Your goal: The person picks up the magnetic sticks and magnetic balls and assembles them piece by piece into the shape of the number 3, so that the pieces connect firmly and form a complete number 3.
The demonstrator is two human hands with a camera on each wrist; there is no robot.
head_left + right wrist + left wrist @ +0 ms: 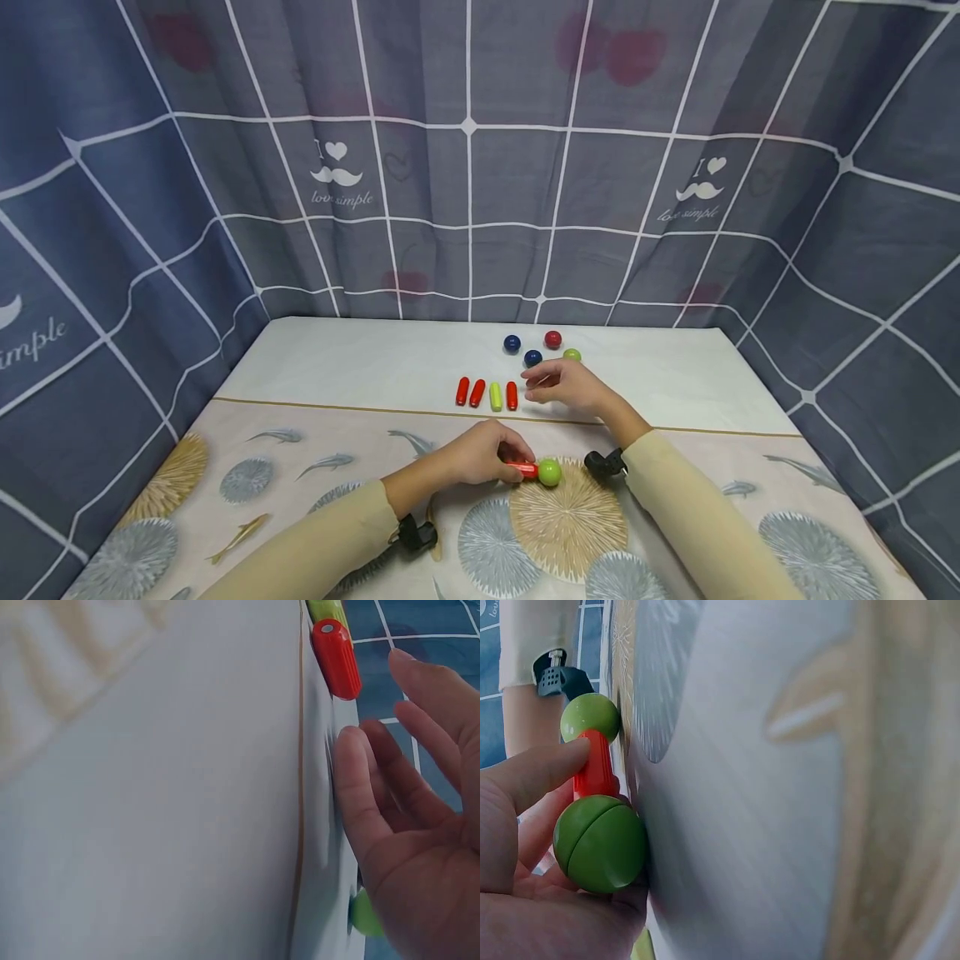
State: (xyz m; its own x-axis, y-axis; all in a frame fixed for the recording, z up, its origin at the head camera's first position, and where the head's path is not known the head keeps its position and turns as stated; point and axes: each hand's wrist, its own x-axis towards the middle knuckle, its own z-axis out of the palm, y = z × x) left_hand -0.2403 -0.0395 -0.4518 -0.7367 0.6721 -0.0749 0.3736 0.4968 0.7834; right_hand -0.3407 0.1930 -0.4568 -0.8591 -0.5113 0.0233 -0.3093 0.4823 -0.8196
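My left hand (480,454) grips a red grooved rod (596,765) low over the tablecloth. One green ball (550,472) is fitted on the rod's right end, and a second green ball (600,844), marked with a seam, is on the other end by the palm. Farther back, my right hand (566,387) hovers over the white strip with its fingers spread and nothing held. Closest to its fingertips lies a loose red rod (337,660), apart from them. Left of that are a yellow-green rod (495,397) and two more red rods (477,393).
Behind the rods sit two dark blue balls (512,343), a red ball (552,339) and a green ball (572,354), partly hidden by my right hand. A patterned cloth (337,517) covers the near table. Checked curtains (420,183) enclose the back and sides.
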